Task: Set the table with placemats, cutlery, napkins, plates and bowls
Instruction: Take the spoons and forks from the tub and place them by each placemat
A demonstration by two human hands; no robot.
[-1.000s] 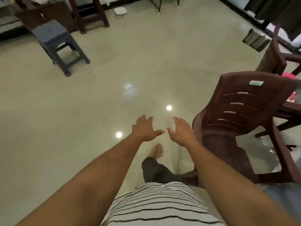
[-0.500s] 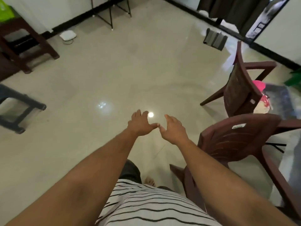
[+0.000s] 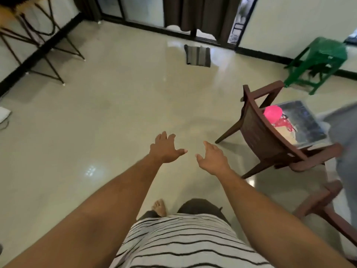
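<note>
- As far as this view shows, the table setting has barely begun or not begun at all: no placemat, cutlery, napkin, plate or bowl can be made out anywhere.
- The table (image 3: 309, 120) shows only as a dark glossy corner at the right, behind the brown chair (image 3: 270, 136). On it sit a pink round object (image 3: 273, 111) and something red and white beside it; too blurred to name, and they do not read as tableware.
- The task's things are out of sight, so my judgement is that everything is left to do: fetch the items, then lay them out.
- The left hand (image 3: 165, 149) is held out over the floor (image 3: 116, 113), palm down. Its fingers (image 3: 164, 135) are spread wide and loose, thumb pointing toward the other hand. It holds nothing and touches nothing.
- The right hand (image 3: 212, 157) hangs just beside it, apart from it by a small gap, fingers relaxed and slightly bent, thumb out. It too is empty and in contact with nothing.
- Both hands are well apart from the table and clear of the chair.
- A bare foot (image 3: 159, 206) is visible below the arms, on the floor, so the person is standing away from the table, not at it.
</note>
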